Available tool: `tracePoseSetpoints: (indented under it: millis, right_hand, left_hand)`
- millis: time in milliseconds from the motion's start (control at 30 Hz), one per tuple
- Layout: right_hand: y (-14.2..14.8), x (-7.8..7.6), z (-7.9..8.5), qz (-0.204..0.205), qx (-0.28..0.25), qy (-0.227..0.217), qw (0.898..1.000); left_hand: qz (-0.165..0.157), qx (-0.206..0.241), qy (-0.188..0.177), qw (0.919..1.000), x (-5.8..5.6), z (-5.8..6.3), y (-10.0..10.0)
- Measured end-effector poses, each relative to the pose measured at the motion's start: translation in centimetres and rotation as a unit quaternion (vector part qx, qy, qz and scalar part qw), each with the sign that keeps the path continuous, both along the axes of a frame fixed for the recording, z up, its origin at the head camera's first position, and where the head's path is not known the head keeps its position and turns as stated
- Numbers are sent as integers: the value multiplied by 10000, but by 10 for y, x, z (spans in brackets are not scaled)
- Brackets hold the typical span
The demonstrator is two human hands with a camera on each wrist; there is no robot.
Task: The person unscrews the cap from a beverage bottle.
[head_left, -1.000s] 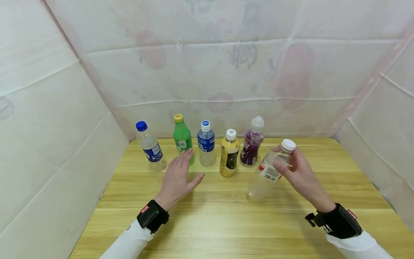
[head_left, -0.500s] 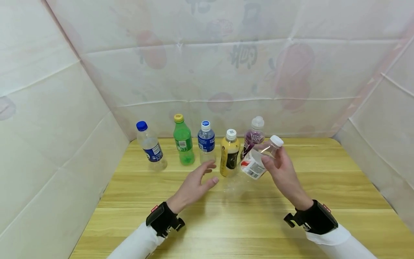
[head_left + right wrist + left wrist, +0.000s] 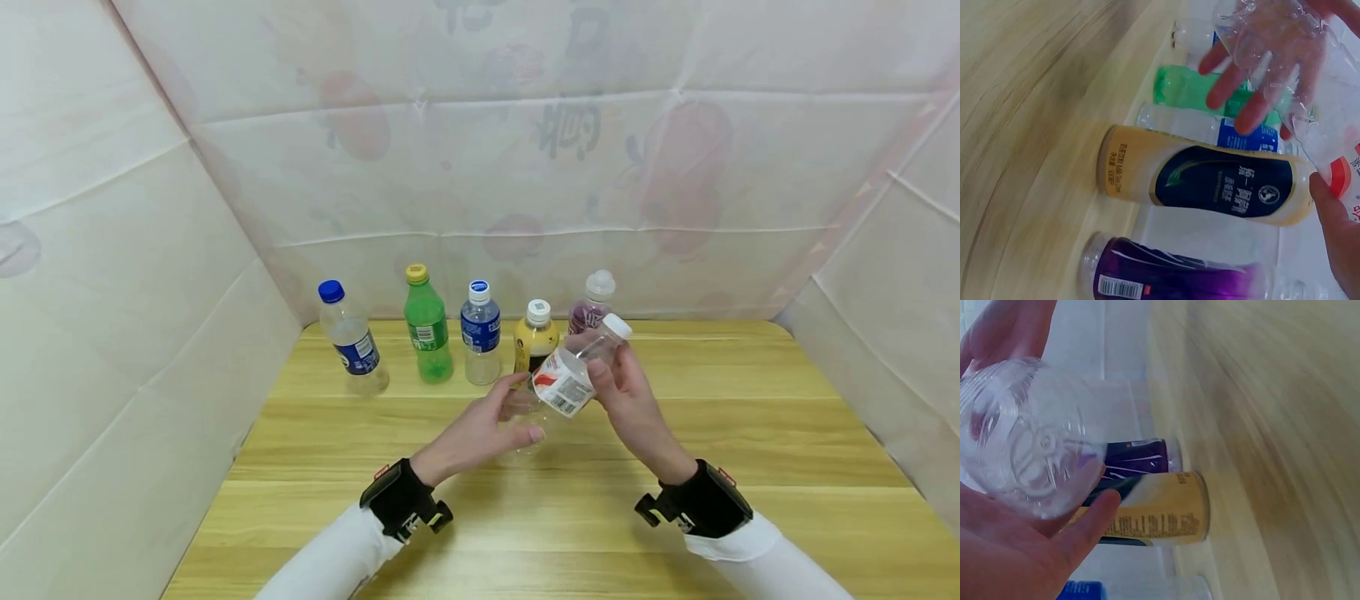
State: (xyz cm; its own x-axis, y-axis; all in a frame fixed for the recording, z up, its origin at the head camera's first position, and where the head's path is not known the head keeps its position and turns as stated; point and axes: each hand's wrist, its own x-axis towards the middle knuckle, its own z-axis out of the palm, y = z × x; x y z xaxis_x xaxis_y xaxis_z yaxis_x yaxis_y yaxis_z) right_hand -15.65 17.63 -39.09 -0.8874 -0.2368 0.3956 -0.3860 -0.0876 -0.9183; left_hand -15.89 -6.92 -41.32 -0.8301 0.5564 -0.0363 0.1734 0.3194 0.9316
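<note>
My right hand (image 3: 636,412) grips a clear plastic bottle (image 3: 561,383) near its neck, thumb across the front by the white and red label. The bottle has a white cap and tilts, cap up to the right and base down to the left, above the wooden table. At the base is my left hand (image 3: 480,437), fingers extended behind the bottle and thumb apart in front. In the left wrist view the bottle base (image 3: 1041,447) faces the camera above the open palm. The right wrist view shows the left fingers (image 3: 1254,117) spread straight, partly seen through the clear plastic.
Behind the hands stands a row of bottles on the table (image 3: 480,533): a blue-capped clear one (image 3: 356,350), a green one (image 3: 427,333), a blue-labelled one (image 3: 481,329), a yellow one (image 3: 534,337) and a purple one (image 3: 588,317). Fabric walls (image 3: 480,167) enclose the table.
My right hand has carried the clear bottle leftward and tilted it further. My left hand has moved right, from in front of the green bottle to the clear bottle's base.
</note>
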Motion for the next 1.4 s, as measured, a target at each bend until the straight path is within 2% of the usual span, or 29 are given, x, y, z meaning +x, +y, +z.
tracePoseSetpoints:
  millis: [167, 367, 600, 700, 833, 967, 1100, 1233, 1400]
  right_hand:
    - [-4, 0, -5, 104, -89, 119, 9998]
    - [-6, -2, -9, 167, -270, 314, 9990]
    - [1, -1, -11, 232, -83, 167, 9996]
    - [8, 0, -12, 69, 113, 97, 9999]
    - [17, 3, -9, -454, 608, 297, 9967]
    - [23, 3, -5, -961, 1401, 925, 9811]
    - [25, 1, 0, -1305, 2193, 1686, 9521]
    - [24, 0, 2, -1436, 2758, 2125, 9264]
    - [22, -1, 2, -1679, 3360, 2390, 8954]
  left_hand:
    - [326, -229, 127, 9991, -3, 2, 9]
    - [418, -273, 512, 9974, -7, -2, 12]
    - [582, -333, 958, 9931, -9, -10, 10]
    - [772, -487, 1082, 9899, -8, -13, 5]
    - [928, -828, 1371, 9827, -6, -18, -6]
    - [904, -1188, 1737, 9734, -4, -25, -18]
    - [863, -1448, 2031, 9645, -3, -30, -26]
    - [803, -1508, 2136, 9619, -2, -32, -29]
    - [750, -1488, 2184, 9615, 0, -32, -27]
